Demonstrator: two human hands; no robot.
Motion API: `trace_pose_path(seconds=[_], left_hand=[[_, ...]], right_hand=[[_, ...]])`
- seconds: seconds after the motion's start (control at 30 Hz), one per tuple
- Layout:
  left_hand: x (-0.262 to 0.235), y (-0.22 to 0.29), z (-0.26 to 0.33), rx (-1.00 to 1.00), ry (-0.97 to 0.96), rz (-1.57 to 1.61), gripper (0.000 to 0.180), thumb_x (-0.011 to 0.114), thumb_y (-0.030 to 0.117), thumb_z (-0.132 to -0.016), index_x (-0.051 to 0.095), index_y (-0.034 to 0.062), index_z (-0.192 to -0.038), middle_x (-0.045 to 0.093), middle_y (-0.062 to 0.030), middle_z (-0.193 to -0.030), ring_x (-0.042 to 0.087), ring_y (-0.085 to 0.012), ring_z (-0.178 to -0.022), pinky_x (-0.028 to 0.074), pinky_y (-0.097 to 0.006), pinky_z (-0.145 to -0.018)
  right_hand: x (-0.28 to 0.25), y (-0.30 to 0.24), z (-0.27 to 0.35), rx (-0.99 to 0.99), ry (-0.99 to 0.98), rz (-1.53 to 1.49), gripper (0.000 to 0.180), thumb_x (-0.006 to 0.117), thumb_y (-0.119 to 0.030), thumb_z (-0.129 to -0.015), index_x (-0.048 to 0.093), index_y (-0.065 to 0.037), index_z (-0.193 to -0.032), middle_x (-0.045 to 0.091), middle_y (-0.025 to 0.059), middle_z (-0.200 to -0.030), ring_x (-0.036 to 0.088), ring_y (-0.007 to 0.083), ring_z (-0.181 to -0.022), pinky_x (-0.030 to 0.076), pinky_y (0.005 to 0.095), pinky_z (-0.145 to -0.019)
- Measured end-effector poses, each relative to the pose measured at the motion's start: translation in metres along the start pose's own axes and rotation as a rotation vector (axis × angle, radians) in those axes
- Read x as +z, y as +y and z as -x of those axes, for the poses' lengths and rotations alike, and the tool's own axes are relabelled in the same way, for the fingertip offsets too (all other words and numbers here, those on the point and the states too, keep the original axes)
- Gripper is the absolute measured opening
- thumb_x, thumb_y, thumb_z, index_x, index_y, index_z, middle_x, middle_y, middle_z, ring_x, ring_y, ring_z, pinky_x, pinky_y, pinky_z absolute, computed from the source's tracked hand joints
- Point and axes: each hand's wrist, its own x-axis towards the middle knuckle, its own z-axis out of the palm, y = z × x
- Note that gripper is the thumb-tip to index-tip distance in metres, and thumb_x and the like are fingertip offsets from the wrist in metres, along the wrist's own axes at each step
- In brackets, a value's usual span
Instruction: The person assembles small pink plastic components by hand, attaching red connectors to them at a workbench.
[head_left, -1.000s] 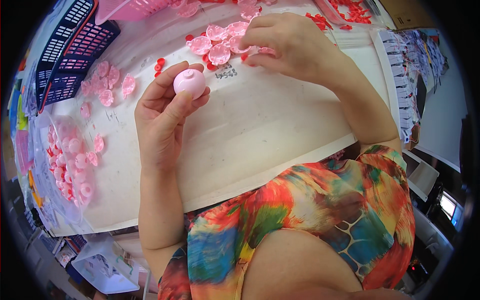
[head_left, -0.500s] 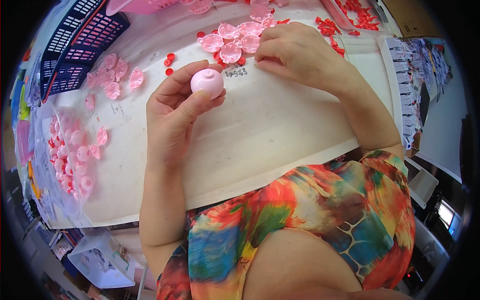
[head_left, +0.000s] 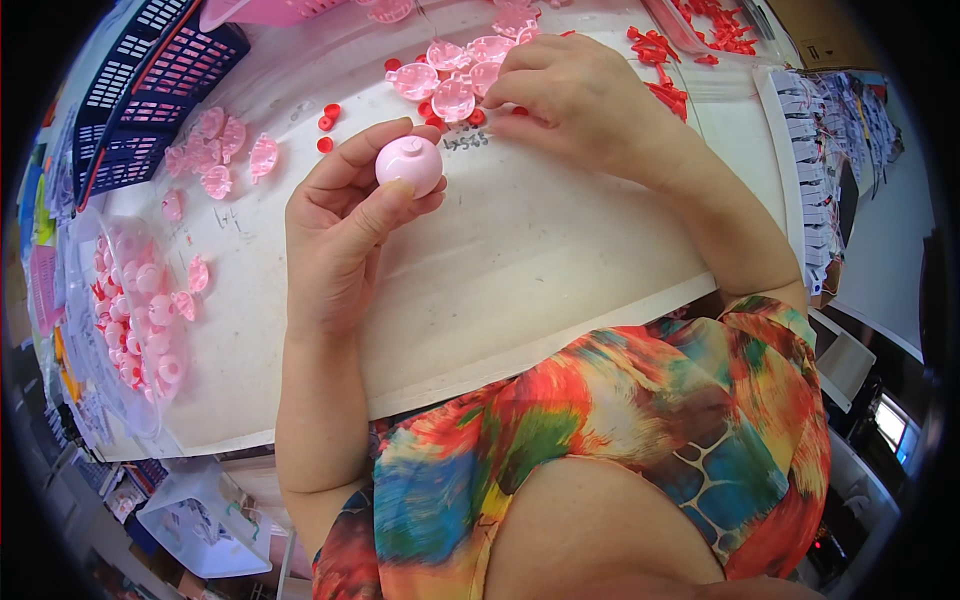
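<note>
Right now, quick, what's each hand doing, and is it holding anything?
Left hand: closed on a pink ball, held between thumb and fingers.
Right hand: fingers bent beside the pink pieces; can't tell if it's holding anything.

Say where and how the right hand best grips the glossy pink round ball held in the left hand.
The glossy pink ball is probably best taken on its right flank, coming from the right with the right hand. That side shows bare, while the left hand crowds the left and lower sides; the round surface suits a cupped grip.
</note>
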Motion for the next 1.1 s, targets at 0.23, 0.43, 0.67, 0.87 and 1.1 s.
trace_pose_path(seconds=[0.23, 0.43, 0.67, 0.87, 1.1], left_hand=[[-0.001, -0.003, -0.001, 0.004, -0.049, -0.042, 0.037, 0.061, 0.006, -0.075, 0.05, -0.0021, -0.11, 0.055, -0.0156, -0.105, 0.058, -0.019, -0.088, 0.05, -0.03, -0.077], [-0.002, -0.003, -0.001, 0.0, -0.076, -0.095, 0.038, 0.059, 0.007, -0.076, 0.049, -0.0016, -0.112, 0.053, -0.0175, -0.109, 0.059, -0.0199, -0.088, 0.05, -0.029, -0.077], [-0.004, -0.006, -0.002, 0.011, -0.089, -0.086, 0.039, 0.061, 0.009, -0.076, 0.049, -0.0023, -0.111, 0.054, -0.0168, -0.108, 0.059, -0.0198, -0.088, 0.05, -0.029, -0.077], [0.001, -0.003, 0.001, -0.043, -0.087, -0.092, 0.035, 0.061, 0.005, -0.075, 0.052, -0.0031, -0.108, 0.057, -0.01, -0.101, 0.057, -0.0156, -0.089, 0.05, -0.028, -0.074], [-0.001, -0.005, 0.001, -0.04, -0.112, -0.114, 0.043, 0.062, 0.008, -0.074, 0.048, -0.0032, -0.113, 0.058, -0.0122, -0.099, 0.059, -0.0193, -0.086, 0.05, -0.027, -0.071]], right_hand=[[0.014, -0.007, -0.001, 0.042, 0.051, -0.033, 0.011, 0.061, -0.019, -0.069, 0.059, -0.008, -0.068, 0.055, 0.0043, -0.07, 0.055, 0.0213, -0.069, 0.043, 0.0338, -0.062], [0.013, -0.008, -0.002, 0.064, 0.026, -0.041, 0.01, 0.063, -0.016, -0.07, 0.06, -0.009, -0.076, 0.055, 0.0028, -0.072, 0.054, 0.0201, -0.071, 0.041, 0.0325, -0.062], [0.007, -0.009, -0.004, 0.078, 0.03, -0.082, 0.009, 0.061, -0.017, -0.07, 0.061, -0.008, -0.073, 0.058, 0.0033, -0.072, 0.056, 0.0193, -0.07, 0.044, 0.0319, -0.061], [-0.009, -0.021, -0.007, 0.043, 0.074, -0.667, 0.014, 0.065, -0.003, -0.07, 0.063, -0.003, -0.084, 0.061, 0.0062, -0.078, 0.058, 0.0151, -0.073, 0.044, 0.0237, -0.06], [-0.005, -0.025, -0.007, 0.016, 0.036, -0.74, 0.016, 0.065, 0.0, -0.07, 0.064, -0.002, -0.086, 0.061, 0.0082, -0.08, 0.058, 0.0162, -0.074, 0.046, 0.0247, -0.061]])
